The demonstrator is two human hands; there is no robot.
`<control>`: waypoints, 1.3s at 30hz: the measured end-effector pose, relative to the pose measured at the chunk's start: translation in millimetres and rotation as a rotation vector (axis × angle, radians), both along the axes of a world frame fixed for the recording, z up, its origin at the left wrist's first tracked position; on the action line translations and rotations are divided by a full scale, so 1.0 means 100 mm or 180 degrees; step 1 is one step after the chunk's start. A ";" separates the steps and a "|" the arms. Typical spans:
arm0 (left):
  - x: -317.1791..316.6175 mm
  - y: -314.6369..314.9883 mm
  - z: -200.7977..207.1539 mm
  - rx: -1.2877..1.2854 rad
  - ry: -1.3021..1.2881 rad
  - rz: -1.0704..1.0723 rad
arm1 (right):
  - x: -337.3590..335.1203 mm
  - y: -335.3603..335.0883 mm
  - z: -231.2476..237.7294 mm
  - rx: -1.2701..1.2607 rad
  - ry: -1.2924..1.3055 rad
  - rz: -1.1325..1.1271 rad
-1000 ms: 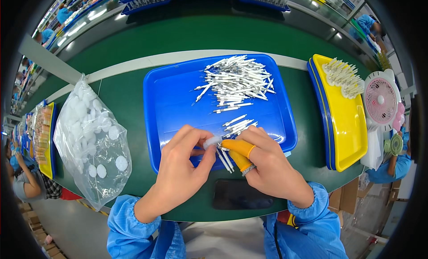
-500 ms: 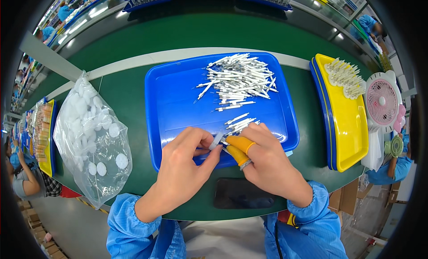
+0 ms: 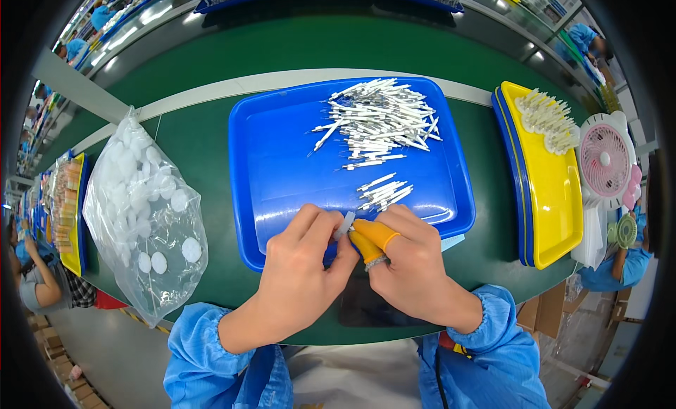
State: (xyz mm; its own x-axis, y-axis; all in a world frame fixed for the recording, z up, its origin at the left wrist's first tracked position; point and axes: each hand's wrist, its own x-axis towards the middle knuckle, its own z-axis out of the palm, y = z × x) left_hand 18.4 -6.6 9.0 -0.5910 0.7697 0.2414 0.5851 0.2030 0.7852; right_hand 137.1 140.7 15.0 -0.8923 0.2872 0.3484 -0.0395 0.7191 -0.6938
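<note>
translucent disc (image 3: pixel 343 226) sits between my two hands, just inside the near edge of the blue tray (image 3: pixel 282 159), and from my distant seat i see it nearly edge-on. my left hand (image 3: pixel 299 272) has thumb and forefinger clamped on it. my right hand (image 3: pixel 412 268) has its fingers bent together right beside the disc, in yellow finger covers (image 3: pixel 378 233); i cannot tell whether they are clamped on a stick, because the covers hide the spot.

what has just changed is the spacing: both hands are drawn closer together than half a second ago. i judge that they are working on one small joint at the disc, with the left one steadying it.

against the earliest frame, the disc shows less of its face, and the two white sticks that hung below the right fingers are out of my sight. the small cluster of sticks (image 3: pixel 385 193) is less covered by the right hand, and the larger stick heap (image 3: pixel 384 120) behind it looks the same. the dark phone (image 3: pixel 370 307) is more hidden, while the bag of discs (image 3: pixel 174 277) stays at the left.
</note>
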 end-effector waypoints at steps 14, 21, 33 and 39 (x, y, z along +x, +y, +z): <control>-0.23 0.03 0.14 -0.0138 -0.0707 0.0322 | 0.03 0.57 0.01 0.1029 -0.0855 0.0101; -0.26 0.03 0.14 -0.0147 -0.1130 0.0382 | 0.06 0.57 -0.02 0.1125 -0.0831 0.0198; -0.17 0.03 0.10 -0.0052 -0.0859 0.0009 | 0.09 0.27 0.15 -0.0049 -0.0260 0.0482; -0.14 0.04 0.12 -0.0034 -0.0789 0.0050 | 0.08 0.33 0.11 0.0251 -0.0331 0.0438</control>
State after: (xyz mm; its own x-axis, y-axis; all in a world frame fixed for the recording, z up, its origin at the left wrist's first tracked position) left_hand 3.9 -2.1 21.3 -0.6431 0.7616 0.0794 0.3716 0.2197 0.9020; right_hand 145.2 173.4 26.1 -0.9536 0.1353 0.2688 -0.0723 0.7642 -0.6409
